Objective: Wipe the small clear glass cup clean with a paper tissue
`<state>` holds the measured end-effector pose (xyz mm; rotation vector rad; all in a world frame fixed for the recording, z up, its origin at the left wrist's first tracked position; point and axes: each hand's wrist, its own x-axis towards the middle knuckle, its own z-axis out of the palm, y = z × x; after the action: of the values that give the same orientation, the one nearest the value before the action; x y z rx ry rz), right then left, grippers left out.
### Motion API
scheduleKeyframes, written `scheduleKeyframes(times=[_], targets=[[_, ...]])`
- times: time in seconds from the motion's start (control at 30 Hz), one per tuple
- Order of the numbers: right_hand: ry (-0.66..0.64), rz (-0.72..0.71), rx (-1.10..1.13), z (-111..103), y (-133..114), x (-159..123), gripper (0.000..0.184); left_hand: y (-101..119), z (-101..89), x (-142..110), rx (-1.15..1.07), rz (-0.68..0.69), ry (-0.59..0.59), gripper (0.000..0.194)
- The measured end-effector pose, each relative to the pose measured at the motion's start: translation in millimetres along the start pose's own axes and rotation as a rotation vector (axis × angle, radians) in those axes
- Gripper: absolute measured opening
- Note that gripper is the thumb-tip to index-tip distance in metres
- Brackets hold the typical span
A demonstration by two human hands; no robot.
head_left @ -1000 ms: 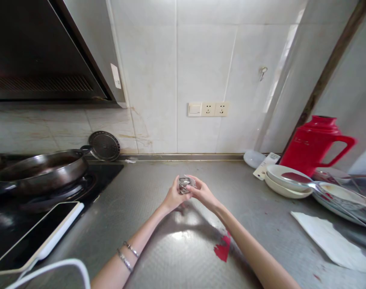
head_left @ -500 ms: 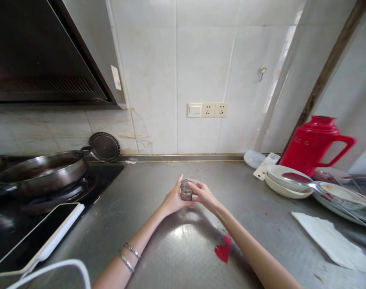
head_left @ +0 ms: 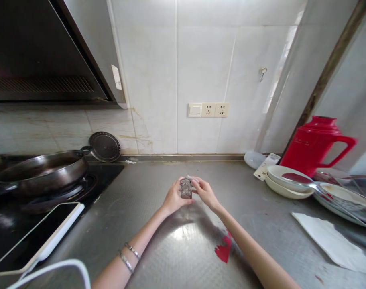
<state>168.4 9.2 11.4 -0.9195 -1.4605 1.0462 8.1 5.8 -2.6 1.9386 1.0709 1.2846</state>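
Note:
A small, see-through greyish glass cup or jar (head_left: 186,188) is held between my two hands, over the middle of the steel counter (head_left: 147,184). My left hand (head_left: 173,199) is closed around its left side and lower edge, with two silver bracelets on that wrist. From the right, my right hand (head_left: 204,193) pinches the glass near its top with bent fingers. Part of the glass is covered by my fingers, and what is inside cannot be made out. A torn red scrap (head_left: 223,249) lies on the counter beside my right forearm.
At the left, a steel pan (head_left: 41,174) stands on the black stove by a phone (head_left: 35,237) and a white cable (head_left: 71,263). To the right are a red thermos jug (head_left: 311,146), stacked bowls (head_left: 287,190) and white paper (head_left: 333,241). A range hood (head_left: 47,52) overhangs the stove.
My right fingers have shifted up slightly toward the top of the glass, uncovering more of its front. Both hands stay in nearly the same place.

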Motion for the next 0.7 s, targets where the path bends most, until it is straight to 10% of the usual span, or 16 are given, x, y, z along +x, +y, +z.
scheduleKeyframes(times=[0.7], targets=[[0.105,-0.552,-0.507,-3,-3,-11,0.03,18,5.4,-3,-0.032,-0.069,-0.034,0.085]])
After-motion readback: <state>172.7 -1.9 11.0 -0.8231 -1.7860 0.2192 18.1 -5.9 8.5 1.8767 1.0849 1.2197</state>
